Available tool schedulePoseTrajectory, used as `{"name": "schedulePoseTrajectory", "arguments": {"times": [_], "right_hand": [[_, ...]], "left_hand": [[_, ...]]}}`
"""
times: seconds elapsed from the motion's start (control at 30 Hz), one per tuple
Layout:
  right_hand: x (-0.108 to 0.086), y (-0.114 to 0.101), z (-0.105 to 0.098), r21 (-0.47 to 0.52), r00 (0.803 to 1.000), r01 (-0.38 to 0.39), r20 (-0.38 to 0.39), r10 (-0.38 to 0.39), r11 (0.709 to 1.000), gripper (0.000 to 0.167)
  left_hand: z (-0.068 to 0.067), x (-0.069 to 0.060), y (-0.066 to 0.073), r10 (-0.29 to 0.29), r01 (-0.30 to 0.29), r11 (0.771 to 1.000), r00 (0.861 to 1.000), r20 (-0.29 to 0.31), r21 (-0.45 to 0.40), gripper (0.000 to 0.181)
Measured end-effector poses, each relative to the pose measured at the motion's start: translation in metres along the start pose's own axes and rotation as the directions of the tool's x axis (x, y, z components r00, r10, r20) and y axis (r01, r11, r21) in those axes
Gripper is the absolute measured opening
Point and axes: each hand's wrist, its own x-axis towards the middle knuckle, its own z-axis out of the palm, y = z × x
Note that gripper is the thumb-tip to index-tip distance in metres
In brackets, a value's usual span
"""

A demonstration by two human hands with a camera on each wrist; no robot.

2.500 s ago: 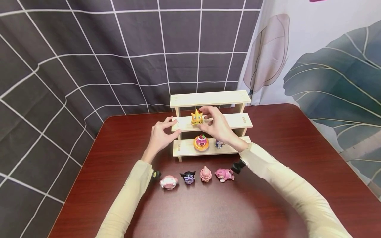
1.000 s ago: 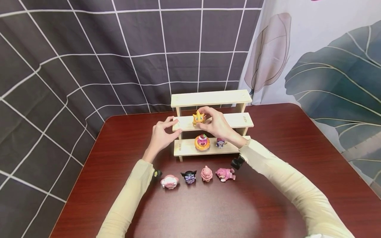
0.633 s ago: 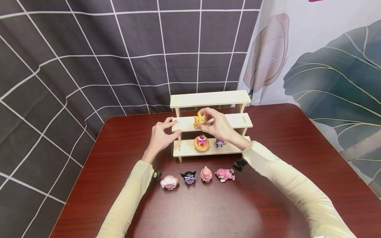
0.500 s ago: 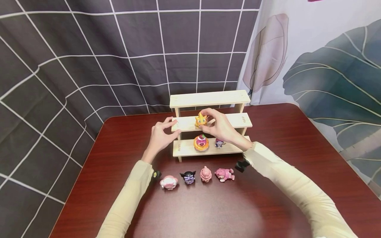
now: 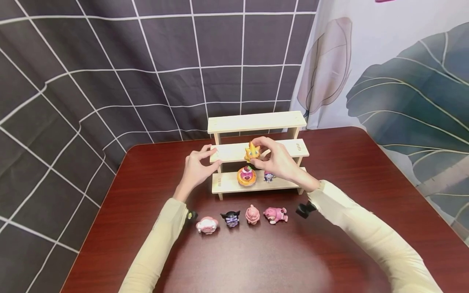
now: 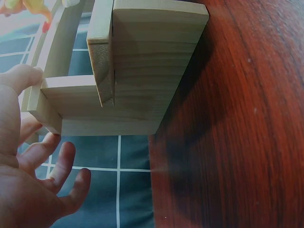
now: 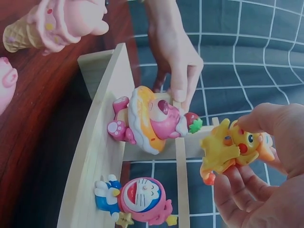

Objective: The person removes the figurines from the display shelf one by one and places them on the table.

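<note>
yellow figurine, white-gridded grey curtain

The pale wooden three-tier stand sits upright on the counter. The yellow, red-cheeked figurine with a spiky head is held, slightly tilted, in the right fingers near the middle tier
</note>
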Motion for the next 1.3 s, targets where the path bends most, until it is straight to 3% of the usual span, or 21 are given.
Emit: {"name": "schedulePoseTrajectory", "arguments": {"times": [1.3], "right_hand": [[-0.057,-0.012,-0.029,-0.034,1.000,-0.006,-0.024,0.005,0.999,0.040]], "left_hand": [[-0.001,-0.001,0.002,-0.016,0.016,1.000,1.000,0.010,-0.011,0.043]]}}
